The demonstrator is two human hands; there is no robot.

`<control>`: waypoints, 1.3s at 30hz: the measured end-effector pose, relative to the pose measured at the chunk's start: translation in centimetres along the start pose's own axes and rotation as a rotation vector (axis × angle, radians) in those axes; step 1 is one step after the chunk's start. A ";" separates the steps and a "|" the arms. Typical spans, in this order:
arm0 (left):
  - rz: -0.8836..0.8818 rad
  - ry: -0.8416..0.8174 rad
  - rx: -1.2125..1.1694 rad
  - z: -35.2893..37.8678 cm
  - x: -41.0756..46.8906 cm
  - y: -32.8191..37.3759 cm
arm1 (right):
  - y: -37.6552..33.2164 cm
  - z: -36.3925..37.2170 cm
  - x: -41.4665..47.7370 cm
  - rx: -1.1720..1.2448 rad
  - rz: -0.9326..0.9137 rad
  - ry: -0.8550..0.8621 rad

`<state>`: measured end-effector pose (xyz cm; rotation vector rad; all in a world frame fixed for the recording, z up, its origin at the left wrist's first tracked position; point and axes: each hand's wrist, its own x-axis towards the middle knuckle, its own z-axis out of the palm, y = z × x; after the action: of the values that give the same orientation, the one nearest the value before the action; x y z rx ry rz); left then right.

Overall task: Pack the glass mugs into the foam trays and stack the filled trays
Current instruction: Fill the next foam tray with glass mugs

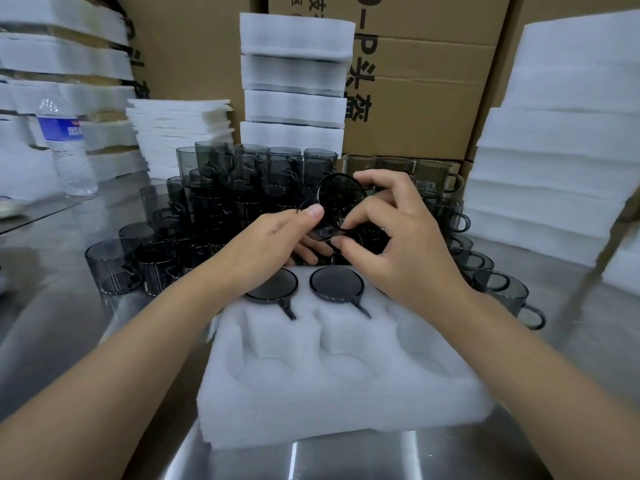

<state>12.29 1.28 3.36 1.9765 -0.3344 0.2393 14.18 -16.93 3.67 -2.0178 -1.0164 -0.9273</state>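
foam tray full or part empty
Part empty: two mugs sit in back pockets of the tray, three front pockets hold nothing; the back right one is hidden by the right hand.

mugs [242,188]: smoky grey | foam tray [343,382]: white | boxes [415,109]: brown, probably cardboard

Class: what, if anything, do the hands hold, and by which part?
A dark glass mug, gripped at its round edge: left hand on its left side, right hand on its right.

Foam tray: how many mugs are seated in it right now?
2. The left mug sits in the back-left pocket, the middle mug in the back-middle pocket. The right hand covers the back-right pocket; a third may hide there.
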 end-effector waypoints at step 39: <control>0.162 -0.021 0.020 -0.4 -0.7 0.4 | -0.1 -0.3 -0.3 -0.044 -0.030 -0.192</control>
<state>11.52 1.53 3.64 1.9748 -0.5084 0.3266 13.90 -17.25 3.61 -2.1660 -1.1408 -0.7880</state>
